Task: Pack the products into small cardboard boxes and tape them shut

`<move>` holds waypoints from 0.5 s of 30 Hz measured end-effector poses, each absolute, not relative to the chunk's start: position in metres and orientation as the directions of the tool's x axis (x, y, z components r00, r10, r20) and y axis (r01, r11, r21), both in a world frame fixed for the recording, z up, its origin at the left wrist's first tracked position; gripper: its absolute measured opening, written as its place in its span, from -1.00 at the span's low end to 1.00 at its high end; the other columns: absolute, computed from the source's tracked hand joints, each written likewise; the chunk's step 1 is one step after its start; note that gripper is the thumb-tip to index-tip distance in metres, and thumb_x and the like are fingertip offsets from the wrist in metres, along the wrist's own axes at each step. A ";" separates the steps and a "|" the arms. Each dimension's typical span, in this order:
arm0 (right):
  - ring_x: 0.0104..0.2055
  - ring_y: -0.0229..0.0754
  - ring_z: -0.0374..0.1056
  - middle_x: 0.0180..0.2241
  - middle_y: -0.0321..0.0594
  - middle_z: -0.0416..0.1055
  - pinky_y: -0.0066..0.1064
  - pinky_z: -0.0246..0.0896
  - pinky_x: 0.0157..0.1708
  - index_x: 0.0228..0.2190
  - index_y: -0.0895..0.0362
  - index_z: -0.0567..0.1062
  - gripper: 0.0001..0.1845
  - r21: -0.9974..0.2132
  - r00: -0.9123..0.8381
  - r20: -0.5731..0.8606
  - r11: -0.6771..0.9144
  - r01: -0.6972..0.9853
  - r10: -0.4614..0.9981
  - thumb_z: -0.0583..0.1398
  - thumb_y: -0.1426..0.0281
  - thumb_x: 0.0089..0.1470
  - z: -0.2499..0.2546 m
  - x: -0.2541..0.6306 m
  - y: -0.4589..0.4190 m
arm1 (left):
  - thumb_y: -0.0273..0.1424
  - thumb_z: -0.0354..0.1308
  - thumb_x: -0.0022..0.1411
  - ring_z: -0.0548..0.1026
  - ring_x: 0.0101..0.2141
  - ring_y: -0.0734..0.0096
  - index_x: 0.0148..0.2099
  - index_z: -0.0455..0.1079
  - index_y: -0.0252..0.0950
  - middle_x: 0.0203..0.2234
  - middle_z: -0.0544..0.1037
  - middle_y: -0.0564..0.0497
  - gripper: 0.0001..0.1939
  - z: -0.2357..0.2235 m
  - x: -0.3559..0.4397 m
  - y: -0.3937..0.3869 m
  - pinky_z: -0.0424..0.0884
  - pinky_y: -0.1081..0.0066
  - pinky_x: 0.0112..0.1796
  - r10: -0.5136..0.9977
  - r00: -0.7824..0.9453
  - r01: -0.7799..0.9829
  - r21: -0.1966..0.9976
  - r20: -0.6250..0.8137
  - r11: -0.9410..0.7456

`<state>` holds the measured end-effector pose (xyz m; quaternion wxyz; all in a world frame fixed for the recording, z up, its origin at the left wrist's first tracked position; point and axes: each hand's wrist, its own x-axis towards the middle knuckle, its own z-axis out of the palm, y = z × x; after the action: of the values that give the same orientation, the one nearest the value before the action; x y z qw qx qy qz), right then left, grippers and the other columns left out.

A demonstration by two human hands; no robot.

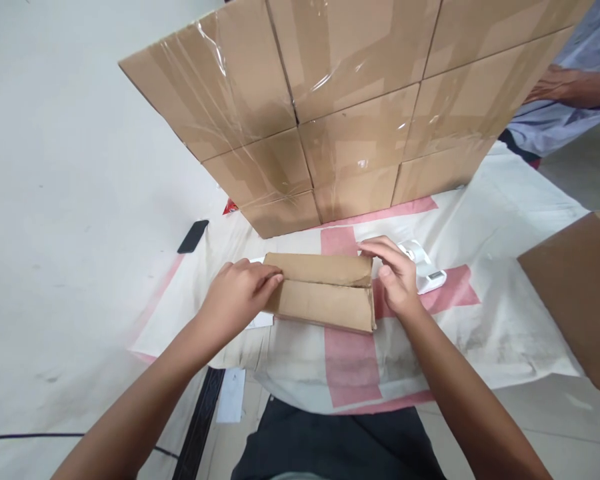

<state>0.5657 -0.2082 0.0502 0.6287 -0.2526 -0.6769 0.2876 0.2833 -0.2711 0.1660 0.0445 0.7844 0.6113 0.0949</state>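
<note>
A small brown cardboard box (325,303) lies on the cloth-covered table in front of me, its two long top flaps folded in to a seam along the middle. My left hand (247,287) is closed on the box's left end, thumb and fingers pinching at the flap seam. At the right end, my right hand (393,270) has its fingers apart and curved around the corner; whether the fingertips touch the cardboard I cannot tell. A white device (424,268) with a small dark display sits just beyond the right hand. White paper (261,321) shows beside the box's left end.
Behind the box rises a stack of taped cartons (355,133). A dark phone (193,237) lies at the left by the wall. Another carton (580,293) stands at the right edge. At the upper right is another person's arm (580,87). The cloth (505,320) is white with pink bands.
</note>
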 end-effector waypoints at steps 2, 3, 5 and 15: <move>-0.18 -0.03 0.41 -0.16 -0.12 0.48 -0.13 0.34 -0.17 0.03 0.00 0.61 -0.53 -0.734 -0.016 0.679 0.679 -0.030 0.734 0.09 0.01 0.36 0.046 0.565 -0.206 | -0.21 0.03 0.42 0.46 -0.37 0.18 -0.14 0.61 -0.10 -0.43 0.59 0.01 -0.70 0.166 0.279 -0.274 0.17 0.26 -0.29 0.971 0.220 0.945 0.226 0.096 -0.236; -0.20 -0.05 0.40 -0.18 -0.13 0.46 -0.14 0.33 -0.18 0.03 -0.01 0.61 -0.53 -0.746 0.009 0.665 0.665 -0.038 0.746 0.08 0.02 0.36 0.044 0.564 -0.205 | -0.22 0.04 0.42 0.48 -0.35 0.20 -0.08 0.60 -0.10 -0.42 0.58 0.02 -0.71 0.166 0.278 -0.276 0.18 0.27 -0.28 0.971 0.212 0.943 0.236 0.111 -0.233; -0.23 -0.07 0.39 -0.20 -0.15 0.44 -0.15 0.31 -0.18 0.01 -0.03 0.62 -0.55 -0.762 0.044 0.644 0.645 -0.056 0.764 0.09 0.02 0.36 0.041 0.564 -0.203 | -0.23 0.06 0.42 0.48 -0.33 0.26 0.00 0.58 -0.12 -0.43 0.54 0.05 -0.71 0.166 0.276 -0.282 0.21 0.29 -0.25 0.967 0.201 0.941 0.244 0.158 -0.235; -0.26 -0.09 0.36 -0.23 -0.18 0.41 -0.22 0.25 -0.24 -0.03 -0.02 0.61 -0.59 -0.791 0.076 0.600 0.604 -0.096 0.797 0.11 0.04 0.35 0.036 0.562 -0.199 | -0.01 0.13 0.30 0.53 -0.17 0.19 0.18 0.47 -0.24 -0.18 0.56 -0.07 -0.45 0.105 0.192 -0.288 0.43 0.27 -0.14 0.947 -0.282 0.883 0.428 0.156 0.192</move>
<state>0.5623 -0.1993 0.0360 0.6712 -0.2955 -0.5929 0.3325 0.1925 -0.2885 0.1049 0.0714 0.5951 0.7687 0.2234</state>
